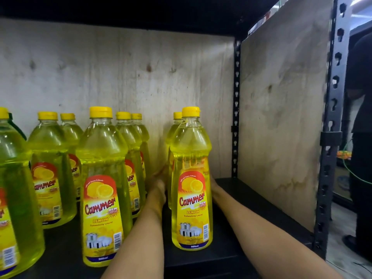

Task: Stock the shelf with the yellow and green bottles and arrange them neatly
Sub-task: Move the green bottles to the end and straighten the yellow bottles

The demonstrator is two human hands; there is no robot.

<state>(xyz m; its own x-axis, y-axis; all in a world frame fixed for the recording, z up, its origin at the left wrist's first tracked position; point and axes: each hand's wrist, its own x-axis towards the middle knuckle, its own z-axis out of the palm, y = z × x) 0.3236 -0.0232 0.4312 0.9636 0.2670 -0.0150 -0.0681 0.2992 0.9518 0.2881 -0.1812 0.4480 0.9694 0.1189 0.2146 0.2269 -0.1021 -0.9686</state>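
Head view looks into a black shelf [251,208] backed by a plywood panel [141,67]. At its right end stands a yellow Cammer lemon dishwashing-liquid bottle [191,198], upright, long axis vertical, yellow cap up and label facing the camera. A second yellow bottle [170,141] stands upright just behind it and slightly to the left, mostly hidden. Both bare forearms reach in, one on each side of the front bottle. The left hand [158,180] lies low against the left side of the rear bottle, too blurred to tell whether its fingers curl round it. The right hand [214,188] goes behind the front bottle and is hidden there, so I cannot tell its grip. More upright yellow bottles [102,178] stand in rows to the left, labels forward, apart from this pair. A slotted steel upright [330,137] frames the shelf's right side.
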